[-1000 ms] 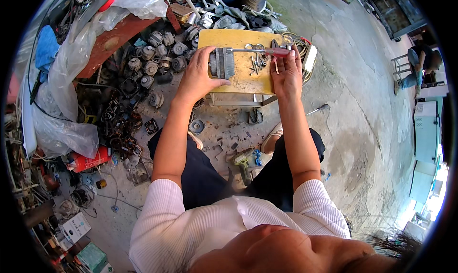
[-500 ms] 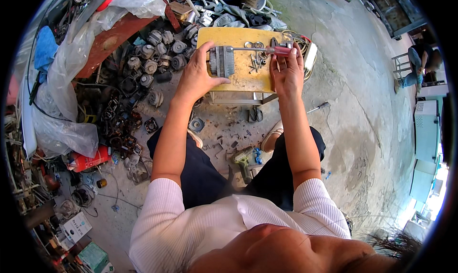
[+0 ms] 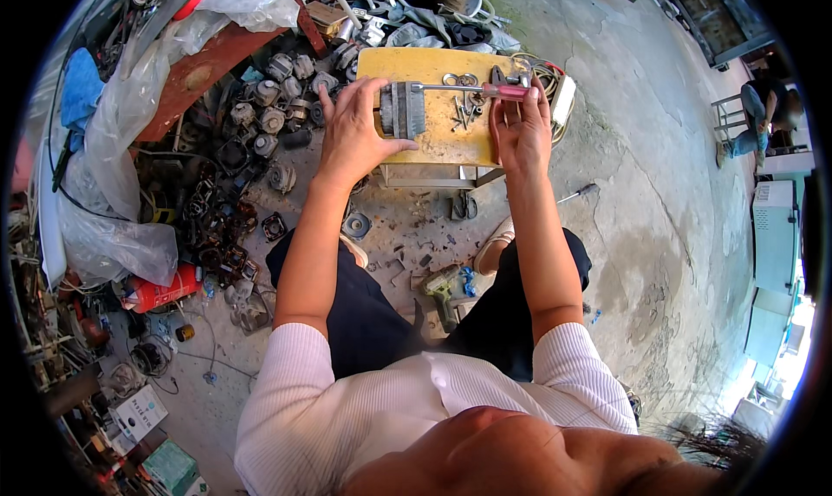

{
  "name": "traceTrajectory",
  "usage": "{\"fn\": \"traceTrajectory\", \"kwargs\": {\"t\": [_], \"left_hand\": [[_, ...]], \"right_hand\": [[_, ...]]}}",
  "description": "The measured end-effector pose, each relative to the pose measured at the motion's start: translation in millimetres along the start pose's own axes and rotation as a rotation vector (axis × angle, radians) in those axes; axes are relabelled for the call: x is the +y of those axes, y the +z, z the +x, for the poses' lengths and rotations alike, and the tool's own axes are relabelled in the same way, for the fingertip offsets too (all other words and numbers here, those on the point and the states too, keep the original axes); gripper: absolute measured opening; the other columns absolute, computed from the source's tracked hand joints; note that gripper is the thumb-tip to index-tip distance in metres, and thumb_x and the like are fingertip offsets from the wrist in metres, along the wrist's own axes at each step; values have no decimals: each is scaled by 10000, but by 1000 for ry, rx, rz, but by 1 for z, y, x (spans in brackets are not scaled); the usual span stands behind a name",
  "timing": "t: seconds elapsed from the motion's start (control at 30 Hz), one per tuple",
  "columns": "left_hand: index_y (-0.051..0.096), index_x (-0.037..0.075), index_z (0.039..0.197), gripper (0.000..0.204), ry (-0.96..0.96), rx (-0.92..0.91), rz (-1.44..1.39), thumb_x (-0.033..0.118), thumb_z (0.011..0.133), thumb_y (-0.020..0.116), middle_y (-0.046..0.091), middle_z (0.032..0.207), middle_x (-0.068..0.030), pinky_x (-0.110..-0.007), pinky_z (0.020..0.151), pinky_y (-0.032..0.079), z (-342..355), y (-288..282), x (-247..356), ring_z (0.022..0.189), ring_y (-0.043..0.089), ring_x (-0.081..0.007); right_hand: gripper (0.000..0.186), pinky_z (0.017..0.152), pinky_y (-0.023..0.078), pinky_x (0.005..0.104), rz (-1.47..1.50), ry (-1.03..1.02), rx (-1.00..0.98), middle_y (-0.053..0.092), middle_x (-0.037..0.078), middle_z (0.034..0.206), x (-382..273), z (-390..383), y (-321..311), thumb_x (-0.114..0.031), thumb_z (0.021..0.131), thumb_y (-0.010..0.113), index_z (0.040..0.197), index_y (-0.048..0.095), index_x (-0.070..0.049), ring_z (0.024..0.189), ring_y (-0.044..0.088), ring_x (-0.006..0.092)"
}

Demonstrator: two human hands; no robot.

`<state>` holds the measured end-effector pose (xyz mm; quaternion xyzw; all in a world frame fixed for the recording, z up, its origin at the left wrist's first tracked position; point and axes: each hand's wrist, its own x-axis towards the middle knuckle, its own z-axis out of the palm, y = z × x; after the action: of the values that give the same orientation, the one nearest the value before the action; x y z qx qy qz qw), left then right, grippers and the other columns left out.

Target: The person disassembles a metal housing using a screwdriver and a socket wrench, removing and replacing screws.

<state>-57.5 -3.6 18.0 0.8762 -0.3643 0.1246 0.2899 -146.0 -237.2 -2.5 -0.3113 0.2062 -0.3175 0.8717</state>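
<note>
A grey ribbed metal part (image 3: 404, 113), roughly drum-shaped, lies on its side on the left half of a yellow stool top (image 3: 416, 154). My left hand (image 3: 351, 134) grips it from the left, thumb along its near side and fingers at its far side, one finger sticking out to the left. From the right, my right hand (image 3: 523, 134) holds a screwdriver by its translucent red handle (image 3: 507, 91). The shaft points left, and its tip meets the part's upper right side. Near the shaft lie several bolts and washers (image 3: 468, 112) and a pair of pliers (image 3: 497, 73).
Many dirty motor parts (image 3: 269, 119) are heaped left of the stool. A green cordless drill (image 3: 444, 295) lies between my feet, and another screwdriver (image 3: 579, 194) on the concrete at right. Coiled cables (image 3: 548, 70) hang beside the stool. A person (image 3: 756, 119) sits far right.
One finger of my left hand has lifted away to the left from the others. The metal part and the screwdriver stay almost where they were.
</note>
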Motion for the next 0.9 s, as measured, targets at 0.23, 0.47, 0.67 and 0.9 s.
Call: {"fn": "traceTrajectory", "kwargs": {"t": [0.23,0.47,0.67,0.9], "left_hand": [[452,140,1308,926,6,-2,24,422,553,909,523,1337,-130,-636,1155,79,0,0,2,1328,431,-294],[452,142,1350,952,31,-6,49,411,558,906,524,1339,-123,-643,1151,81,0,-2,2,1322,437,-292],[417,158,1373,979,16,1,-5,402,561,905,529,1340,-87,-655,1145,84,1,0,4,1308,452,-288],[419,158,1356,963,25,-10,40,406,562,905,534,1337,-81,-658,1143,89,-1,1,2,1306,455,-284]], "right_hand": [[381,902,466,351,27,29,-10,578,6,1161,5,8,-8,-269,999,566,1357,449,-207,1004,579,157],[331,924,506,391,50,43,66,572,62,1195,5,3,-5,-204,1017,520,1343,464,-184,1040,582,201],[344,938,431,349,69,24,-13,577,0,1189,6,9,-10,-229,1016,535,1350,454,-218,1066,560,152],[286,951,518,461,8,37,128,596,106,1150,0,3,-2,-196,1017,514,1291,481,-124,1115,583,237]]}}
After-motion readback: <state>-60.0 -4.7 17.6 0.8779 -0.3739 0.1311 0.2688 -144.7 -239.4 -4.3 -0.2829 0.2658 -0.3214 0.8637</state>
